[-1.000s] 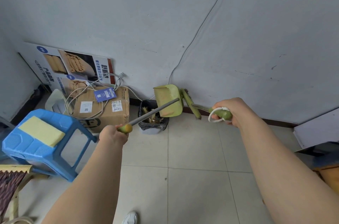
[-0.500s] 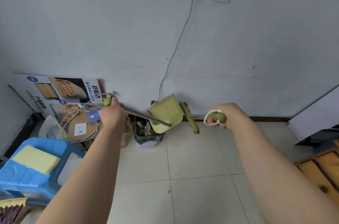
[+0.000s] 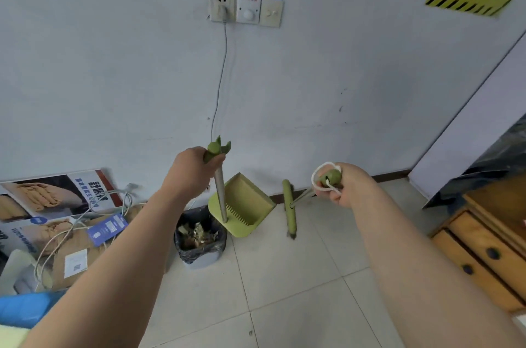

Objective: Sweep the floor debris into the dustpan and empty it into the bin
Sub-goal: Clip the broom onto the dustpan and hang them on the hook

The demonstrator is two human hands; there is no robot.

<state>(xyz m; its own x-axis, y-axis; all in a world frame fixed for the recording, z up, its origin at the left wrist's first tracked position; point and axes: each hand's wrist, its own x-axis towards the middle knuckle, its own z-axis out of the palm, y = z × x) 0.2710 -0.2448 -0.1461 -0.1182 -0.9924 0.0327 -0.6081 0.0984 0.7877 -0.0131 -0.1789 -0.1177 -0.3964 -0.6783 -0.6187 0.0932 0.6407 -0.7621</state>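
Grip check: your left hand [image 3: 196, 174] is wrapped tight round the green top of the dustpan [image 3: 247, 202] handle. The pole's nearly upright and the pan is tipped up just right of the bin [image 3: 200, 251]; can't tell if it touches the rim. Your right hand [image 3: 351, 186] is curled round the end of the broom [image 3: 289, 214] handle, white loop hanging off it. The broom head sits right of the pan, near the wall. Bin's black bag has scraps inside.

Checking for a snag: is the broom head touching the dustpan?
Apart. The head view shows a strip of bare floor between the broom head and the dustpan, at its right corner.
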